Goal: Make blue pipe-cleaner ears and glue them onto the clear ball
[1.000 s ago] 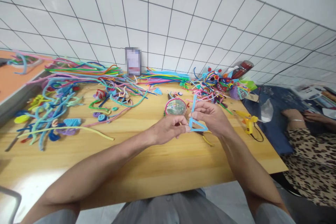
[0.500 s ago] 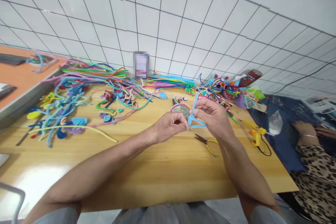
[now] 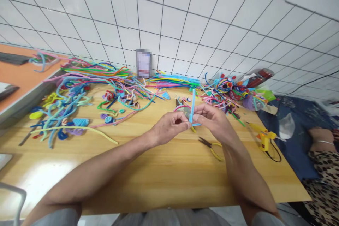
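Observation:
Above the middle of the wooden table, my left hand (image 3: 172, 126) pinches the lower end of a light blue pipe cleaner (image 3: 193, 102). Thumb and fingers of my right hand (image 3: 210, 117) close on the same pipe cleaner from the other side. One straight length of it sticks up past my fingers, and a bent part below is mostly hidden behind my right hand. Just behind my hands lies a round clear thing with a pink rim (image 3: 182, 109), partly covered. Yellow-handled pliers (image 3: 213, 147) rest on the table below my right hand.
Colourful pipe cleaners (image 3: 97, 72) and twisted pieces (image 3: 66, 109) spread over the left and back. A phone-like device (image 3: 143, 64) leans against the tiled wall. To the right are finished-looking figures (image 3: 225, 84), a yellow glue gun (image 3: 265, 138) and another person's arm (image 3: 321, 139).
The pipe cleaner has turned so its free length points straighter up and its triangular bend shows less. My right hand has moved slightly down and closer to my left.

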A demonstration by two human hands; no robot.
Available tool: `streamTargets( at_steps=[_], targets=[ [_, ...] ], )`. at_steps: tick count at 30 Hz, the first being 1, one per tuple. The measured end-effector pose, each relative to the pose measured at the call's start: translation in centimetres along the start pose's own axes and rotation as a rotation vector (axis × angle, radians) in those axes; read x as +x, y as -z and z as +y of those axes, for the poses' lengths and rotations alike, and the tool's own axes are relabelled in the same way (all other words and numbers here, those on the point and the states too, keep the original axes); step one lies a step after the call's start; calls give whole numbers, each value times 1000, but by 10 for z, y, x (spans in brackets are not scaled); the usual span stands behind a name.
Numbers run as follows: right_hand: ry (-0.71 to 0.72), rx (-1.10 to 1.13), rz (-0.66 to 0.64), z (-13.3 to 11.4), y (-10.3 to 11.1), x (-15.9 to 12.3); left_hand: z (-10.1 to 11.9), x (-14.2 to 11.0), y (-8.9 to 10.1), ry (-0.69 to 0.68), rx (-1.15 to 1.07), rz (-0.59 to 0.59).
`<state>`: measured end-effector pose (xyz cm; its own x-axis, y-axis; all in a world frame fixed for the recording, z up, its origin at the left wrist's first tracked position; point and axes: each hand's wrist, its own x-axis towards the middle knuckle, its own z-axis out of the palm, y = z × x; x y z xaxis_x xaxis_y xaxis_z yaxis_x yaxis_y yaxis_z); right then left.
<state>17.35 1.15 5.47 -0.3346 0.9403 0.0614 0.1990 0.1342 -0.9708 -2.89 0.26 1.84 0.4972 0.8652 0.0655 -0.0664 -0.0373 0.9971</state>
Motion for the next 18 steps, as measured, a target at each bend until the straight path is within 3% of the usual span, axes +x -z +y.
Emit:
streamTargets(
  at_steps=[7, 18],
  targets=[
    [-4, 51, 35, 1, -2, 0, -1, -1, 1, -39, -14, -16],
    [11, 46, 75, 8, 1, 1, -3, 8, 13, 24, -48, -128]
  ],
)
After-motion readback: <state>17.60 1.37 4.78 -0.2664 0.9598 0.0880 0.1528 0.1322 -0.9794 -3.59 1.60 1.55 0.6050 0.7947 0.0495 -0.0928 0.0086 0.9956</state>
